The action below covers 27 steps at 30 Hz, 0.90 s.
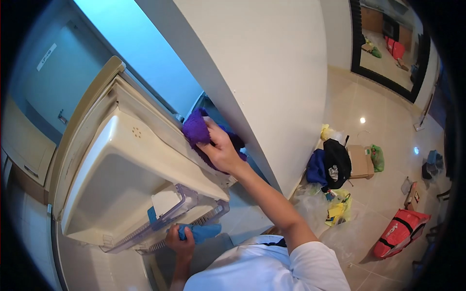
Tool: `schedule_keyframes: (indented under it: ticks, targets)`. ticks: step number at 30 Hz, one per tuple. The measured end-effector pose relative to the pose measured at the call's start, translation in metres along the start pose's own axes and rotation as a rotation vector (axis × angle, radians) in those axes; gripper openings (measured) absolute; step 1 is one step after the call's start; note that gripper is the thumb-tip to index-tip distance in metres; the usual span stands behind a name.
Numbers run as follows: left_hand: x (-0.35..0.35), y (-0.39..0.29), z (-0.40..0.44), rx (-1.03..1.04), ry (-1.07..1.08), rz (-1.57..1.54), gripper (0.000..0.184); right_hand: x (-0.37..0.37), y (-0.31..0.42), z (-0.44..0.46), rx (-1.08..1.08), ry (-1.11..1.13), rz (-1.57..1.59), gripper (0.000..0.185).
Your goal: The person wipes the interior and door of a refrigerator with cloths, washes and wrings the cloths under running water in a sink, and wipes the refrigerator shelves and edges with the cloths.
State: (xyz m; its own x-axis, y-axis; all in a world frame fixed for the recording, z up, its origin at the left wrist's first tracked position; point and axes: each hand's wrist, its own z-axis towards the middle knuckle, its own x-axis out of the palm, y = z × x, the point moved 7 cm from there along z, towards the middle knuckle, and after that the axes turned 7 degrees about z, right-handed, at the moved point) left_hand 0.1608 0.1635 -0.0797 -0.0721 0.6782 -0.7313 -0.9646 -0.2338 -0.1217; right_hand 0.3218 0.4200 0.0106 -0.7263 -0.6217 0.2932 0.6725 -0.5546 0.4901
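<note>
An open refrigerator door (141, 155), cream inside with clear plastic shelf bins (170, 213), fills the left and middle of the view. My right hand (221, 148) is closed on a purple cloth (195, 127), which lies against the door's edge next to the wall. Lower down, near the shelf bins, my left hand (182, 242) is wrapped round a blue cloth (205, 233). The cloths partly hide the fingers of both hands.
A white wall (262, 63) stands close beside my right arm. On the tiled floor at right lie a black bag (336, 162), a cardboard box (359, 161), plastic bags (340, 206) and a red bag (400, 233). A framed mirror (388, 46) is at upper right.
</note>
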Motion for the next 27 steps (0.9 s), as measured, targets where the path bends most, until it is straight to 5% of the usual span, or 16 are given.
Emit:
schedule_keyframes:
  ticks: [2, 3, 4, 7, 12, 13, 14, 17, 19, 20, 23, 25, 27]
  targets:
    - [-0.003, -0.005, 0.003, 0.025, -0.051, 0.012, 0.017, -0.002, -0.027, -0.008, 0.134, 0.002, 0.134, 0.024]
    - [-0.002, -0.006, 0.004, 0.014, -0.053, 0.015, 0.017, -0.004, -0.051, -0.033, 0.451, 0.02, 0.247, 0.026]
    - [-0.003, -0.008, 0.006, 0.017, -0.072, 0.015, 0.017, -0.01, -0.051, -0.049, 0.343, -0.1, 0.256, 0.027]
    - [0.0, -0.009, 0.012, 0.003, -0.085, 0.031, 0.017, -0.037, -0.074, -0.115, 0.396, -0.082, -0.291, 0.026]
    - [0.004, -0.004, 0.008, -0.038, -0.023, 0.06, 0.018, -0.017, -0.005, -0.077, 0.387, -0.235, 0.227, 0.016]
    - [0.001, -0.009, 0.012, -0.053, -0.013, 0.058, 0.017, -0.008, 0.005, -0.067, 0.311, -0.116, 0.278, 0.02]
    - [0.0, -0.012, 0.014, -0.069, -0.006, 0.057, 0.016, 0.008, 0.009, -0.063, 0.464, -0.021, 0.486, 0.025]
    - [0.001, -0.007, 0.013, -0.095, 0.032, 0.002, 0.015, 0.046, 0.004, -0.043, 0.296, 0.097, 0.326, 0.028]
    - [0.0, -0.009, 0.015, -0.076, -0.001, 0.009, 0.014, 0.048, -0.009, -0.065, -0.149, 0.071, -0.175, 0.04]
    - [0.0, -0.012, 0.016, -0.057, -0.039, 0.014, 0.013, 0.044, -0.021, -0.091, -0.161, 0.174, -0.257, 0.04]
    - [0.001, -0.012, 0.018, -0.096, -0.023, 0.038, 0.014, 0.026, -0.04, -0.145, 0.107, 0.095, -0.299, 0.035]
    - [0.004, -0.012, 0.02, -0.115, 0.0, 0.035, 0.015, -0.002, -0.055, -0.176, 0.28, -0.184, -0.372, 0.03]
    - [0.006, -0.009, 0.018, -0.131, 0.013, 0.029, 0.015, -0.014, -0.079, -0.2, 0.47, -0.169, -0.221, 0.02]
